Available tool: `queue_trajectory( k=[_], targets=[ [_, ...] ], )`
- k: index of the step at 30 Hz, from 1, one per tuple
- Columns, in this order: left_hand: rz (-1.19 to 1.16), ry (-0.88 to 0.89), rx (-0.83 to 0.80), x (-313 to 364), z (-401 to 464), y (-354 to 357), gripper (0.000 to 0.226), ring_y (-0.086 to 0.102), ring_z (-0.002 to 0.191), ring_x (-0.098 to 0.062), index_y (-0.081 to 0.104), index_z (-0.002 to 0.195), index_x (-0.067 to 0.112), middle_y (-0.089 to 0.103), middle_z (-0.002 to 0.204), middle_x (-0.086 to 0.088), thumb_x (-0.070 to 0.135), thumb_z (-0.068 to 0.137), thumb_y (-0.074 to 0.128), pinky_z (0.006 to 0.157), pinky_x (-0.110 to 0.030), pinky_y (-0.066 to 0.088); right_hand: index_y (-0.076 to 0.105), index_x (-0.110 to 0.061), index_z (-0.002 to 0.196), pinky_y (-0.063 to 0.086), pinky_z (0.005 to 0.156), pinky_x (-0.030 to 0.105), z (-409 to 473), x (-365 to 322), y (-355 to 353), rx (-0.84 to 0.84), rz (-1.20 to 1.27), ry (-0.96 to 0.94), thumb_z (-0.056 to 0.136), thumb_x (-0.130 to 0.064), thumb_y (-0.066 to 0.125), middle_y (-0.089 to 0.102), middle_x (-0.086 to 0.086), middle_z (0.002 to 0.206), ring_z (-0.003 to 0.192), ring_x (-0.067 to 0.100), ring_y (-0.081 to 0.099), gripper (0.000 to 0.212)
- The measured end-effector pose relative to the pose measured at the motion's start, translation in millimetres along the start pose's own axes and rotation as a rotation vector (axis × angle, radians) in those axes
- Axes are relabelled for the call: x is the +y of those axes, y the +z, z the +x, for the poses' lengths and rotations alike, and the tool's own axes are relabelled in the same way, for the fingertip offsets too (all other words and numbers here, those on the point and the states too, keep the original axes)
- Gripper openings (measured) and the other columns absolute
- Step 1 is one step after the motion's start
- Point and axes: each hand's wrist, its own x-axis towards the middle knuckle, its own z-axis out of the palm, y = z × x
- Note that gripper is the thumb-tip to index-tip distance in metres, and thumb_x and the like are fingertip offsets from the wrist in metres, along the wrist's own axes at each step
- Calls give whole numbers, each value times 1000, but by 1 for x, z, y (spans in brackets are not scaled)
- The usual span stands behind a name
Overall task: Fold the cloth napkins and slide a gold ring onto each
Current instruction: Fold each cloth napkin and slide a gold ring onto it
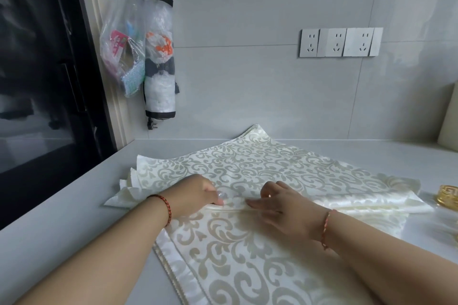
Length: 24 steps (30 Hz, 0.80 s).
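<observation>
My one camera sits on my head, looking forward and down across the countertop [62,208] toward the tiled wall [247,82], close above my outstretched forearms; no second view.

The middle of the grey countertop [74,205] is covered by the patterned cloth napkin [247,168], on whose raised fold the left hand [198,193] and right hand [280,208] are set. Bare counter is left along the left side and behind the cloth. On the right, passage is narrowed by a gold ring [449,194] and a cream object [449,121] at the wall. Over the back left corner, hanging plastic bags [138,52] intrude.
</observation>
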Motion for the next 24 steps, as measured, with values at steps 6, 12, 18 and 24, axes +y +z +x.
queue_trajectory(
  k=[6, 12, 18, 24],
  targets=[
    [291, -38, -43, -12, 15, -21, 16, 53, 68, -5, 61, 74, 26, 61, 78, 10, 32, 82, 73, 60, -15, 43, 55, -6, 64, 34, 61, 30, 26, -3, 3, 131, 232, 282, 91, -38, 56, 53, 11, 76, 67, 17, 46, 42],
    [359, -96, -199, -21, 19, -37, 20, 54, 78, -1, 63, 92, 33, 58, 86, 19, 44, 79, 73, 72, -18, 43, 53, -26, 61, 36, 54, 22, 50, -8, -4, 40, 157, 346, 75, -40, 76, 55, -5, 71, 73, 15, 53, 30],
    [394, -132, -281, -21, 22, -46, 14, 52, 77, -2, 63, 79, 34, 58, 81, 21, 46, 81, 71, 73, -21, 40, 65, -19, 104, 41, 77, 24, 58, -8, -9, -76, 124, 337, 78, -41, 74, 62, 1, 106, 90, 16, 55, 35],
    [133, -152, -302, -24, 8, -47, 19, 50, 70, -7, 61, 87, 26, 59, 75, 9, 21, 79, 78, 69, -20, 40, 71, -17, 103, 44, 79, 27, 59, -9, -23, -243, 71, 290, 81, -42, 71, 64, 0, 92, 85, 15, 55, 33]
  ],
)
